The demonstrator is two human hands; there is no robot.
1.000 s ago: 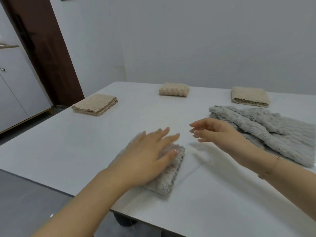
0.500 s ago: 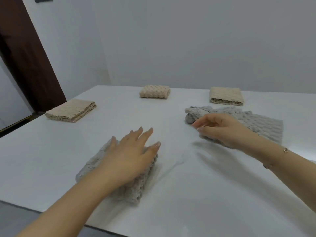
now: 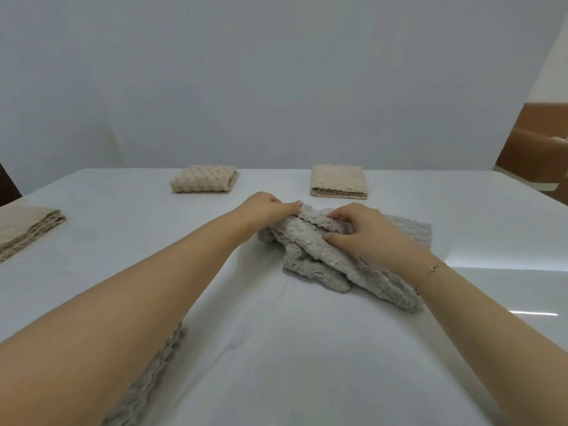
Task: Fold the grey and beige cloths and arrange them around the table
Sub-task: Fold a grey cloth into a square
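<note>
A crumpled pile of grey cloths (image 3: 310, 256) lies in the middle of the white table (image 3: 307, 348). My left hand (image 3: 266, 207) pinches the pile's far left edge. My right hand (image 3: 365, 232) grips the top of the same pile from the right. A folded grey cloth (image 3: 147, 385) sits at the near left, mostly hidden under my left forearm. Three folded beige cloths lie around the table: one (image 3: 27, 229) at the left edge, one (image 3: 204, 178) at the back left of centre, one (image 3: 338, 181) at the back right of centre.
A plain grey wall stands behind the table's far edge. Brown wooden furniture (image 3: 534, 155) shows at the right beyond the table. A dark door frame corner shows at the far left.
My left hand left the folded grey cloth and reached forward to the grey pile. My right hand closed on the pile. The view turned right and came closer.
</note>
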